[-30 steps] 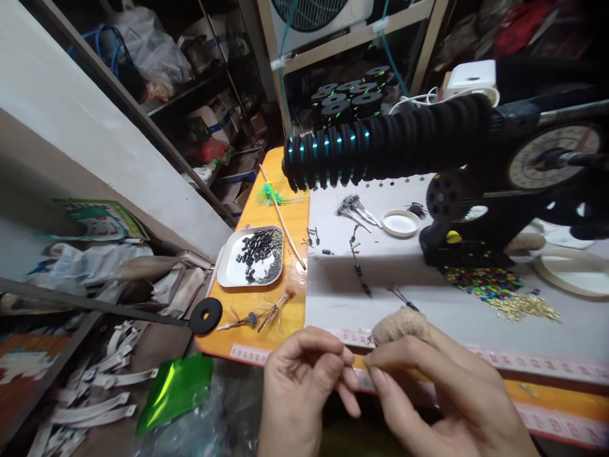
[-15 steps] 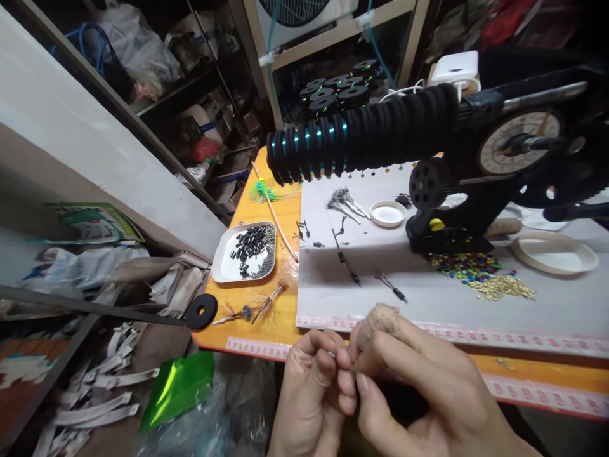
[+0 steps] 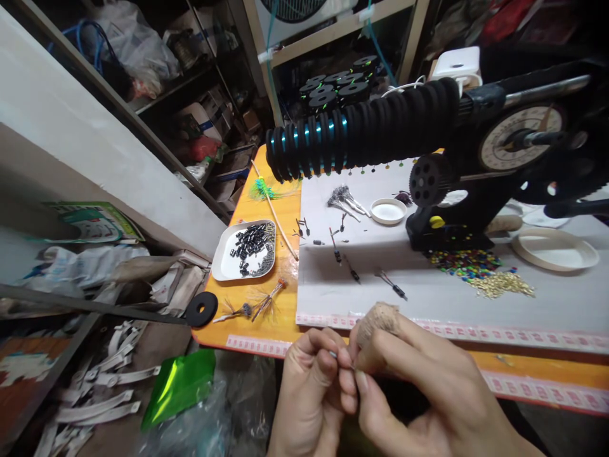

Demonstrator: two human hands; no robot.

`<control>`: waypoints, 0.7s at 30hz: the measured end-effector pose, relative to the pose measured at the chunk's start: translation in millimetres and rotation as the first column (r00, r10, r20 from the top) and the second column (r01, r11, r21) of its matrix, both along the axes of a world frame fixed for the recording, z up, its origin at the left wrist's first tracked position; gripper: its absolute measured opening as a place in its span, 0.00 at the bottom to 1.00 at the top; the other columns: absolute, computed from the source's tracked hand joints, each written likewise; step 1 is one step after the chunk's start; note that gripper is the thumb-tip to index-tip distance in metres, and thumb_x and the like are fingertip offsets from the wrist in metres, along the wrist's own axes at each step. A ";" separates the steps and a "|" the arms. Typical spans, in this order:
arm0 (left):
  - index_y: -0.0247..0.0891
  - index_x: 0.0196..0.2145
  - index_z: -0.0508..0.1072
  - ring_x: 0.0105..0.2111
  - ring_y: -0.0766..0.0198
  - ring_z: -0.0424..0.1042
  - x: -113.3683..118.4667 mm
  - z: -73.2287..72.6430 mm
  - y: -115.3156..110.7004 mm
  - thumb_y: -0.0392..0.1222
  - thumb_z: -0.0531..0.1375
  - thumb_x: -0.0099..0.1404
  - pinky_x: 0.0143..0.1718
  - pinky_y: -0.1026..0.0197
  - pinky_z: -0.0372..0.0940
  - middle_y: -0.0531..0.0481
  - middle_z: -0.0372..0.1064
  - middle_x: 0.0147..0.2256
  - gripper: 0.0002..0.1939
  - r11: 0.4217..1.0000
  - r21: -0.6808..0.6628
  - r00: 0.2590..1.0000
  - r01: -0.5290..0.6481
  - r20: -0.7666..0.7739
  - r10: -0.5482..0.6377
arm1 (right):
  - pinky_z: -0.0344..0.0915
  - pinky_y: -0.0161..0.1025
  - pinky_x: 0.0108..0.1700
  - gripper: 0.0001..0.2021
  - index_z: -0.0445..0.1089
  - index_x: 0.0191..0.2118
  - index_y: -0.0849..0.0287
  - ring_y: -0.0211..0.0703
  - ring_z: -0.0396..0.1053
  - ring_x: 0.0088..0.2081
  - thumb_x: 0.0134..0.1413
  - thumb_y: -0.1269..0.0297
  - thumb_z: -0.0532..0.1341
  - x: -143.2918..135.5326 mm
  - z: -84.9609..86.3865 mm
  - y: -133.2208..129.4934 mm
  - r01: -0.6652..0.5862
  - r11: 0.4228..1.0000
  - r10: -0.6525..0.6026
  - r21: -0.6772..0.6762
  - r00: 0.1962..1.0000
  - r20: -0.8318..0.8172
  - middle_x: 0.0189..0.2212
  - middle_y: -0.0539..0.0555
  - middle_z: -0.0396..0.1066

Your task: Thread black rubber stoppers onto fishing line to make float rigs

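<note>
Fingers [image 3: 328, 358] still pinching small metal piece [image 3: 333, 354] | hands unmoved | view steadier

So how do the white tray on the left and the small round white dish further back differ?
The white tray is squarish with rounded corners; the round dish is smaller. The tray holds a heap of small black pieces; the dish looks bare. The tray sits on orange tabletop, the dish on grey sheet. Both are white, shallow.

The tiny part [image 3: 333, 354] pinched between left hand [image 3: 311, 387] and right hand [image 3: 419, 387] is too small to identify; both wrists run off the bottom edge.
</note>
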State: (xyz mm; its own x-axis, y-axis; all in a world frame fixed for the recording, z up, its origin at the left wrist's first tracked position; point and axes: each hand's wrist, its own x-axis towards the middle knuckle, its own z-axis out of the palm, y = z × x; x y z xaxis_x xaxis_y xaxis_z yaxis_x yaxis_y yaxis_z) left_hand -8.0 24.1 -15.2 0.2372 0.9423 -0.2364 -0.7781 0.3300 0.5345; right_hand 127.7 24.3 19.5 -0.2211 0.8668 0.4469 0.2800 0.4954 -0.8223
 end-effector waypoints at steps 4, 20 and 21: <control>0.37 0.27 0.80 0.15 0.81 0.66 0.5 0.3 -0.9 0.44 0.73 0.54 0.17 0.81 0.61 0.53 0.73 0.25 0.09 1.000 -0.010 1.000 -0.010 -0.017 0.010 | 0.66 0.33 0.32 0.11 0.65 0.30 0.58 0.36 0.65 0.31 0.53 0.82 0.55 -1.3 -0.6 -0.1 -0.002 1.000 0.002 -0.009 1.000 -0.007 0.28 0.50 0.64; 0.38 0.25 0.80 0.15 0.80 0.67 0.3 -1.1 2.1 0.45 0.74 0.51 0.15 0.80 0.61 0.57 0.67 0.26 0.10 0.996 0.074 0.992 -0.050 -0.115 0.058 | 0.68 0.26 0.32 0.10 0.68 0.32 0.59 0.32 0.70 0.29 0.59 0.79 0.54 5.1 8.7 6.6 -0.065 0.996 0.062 -0.060 0.997 -0.051 0.28 0.50 0.68; 0.38 0.26 0.80 0.15 0.81 0.65 0.7 -1.7 1.7 0.46 0.74 0.52 0.15 0.80 0.61 0.57 0.67 0.26 0.10 0.997 0.069 0.994 -0.045 -0.094 0.051 | 0.68 0.25 0.32 0.10 0.68 0.32 0.59 0.31 0.70 0.29 0.58 0.80 0.54 4.7 8.6 6.8 -0.053 0.998 0.051 -0.039 0.996 -0.068 0.28 0.50 0.68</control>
State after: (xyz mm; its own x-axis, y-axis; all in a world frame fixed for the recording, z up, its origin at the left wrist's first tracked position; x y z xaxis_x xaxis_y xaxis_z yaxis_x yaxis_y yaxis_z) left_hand -7.3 25.8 -17.0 0.1705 0.9664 -0.1922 -0.7366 0.2546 0.6266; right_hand 132.4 31.1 28.1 -0.2369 0.8726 0.4271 0.1982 0.4738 -0.8580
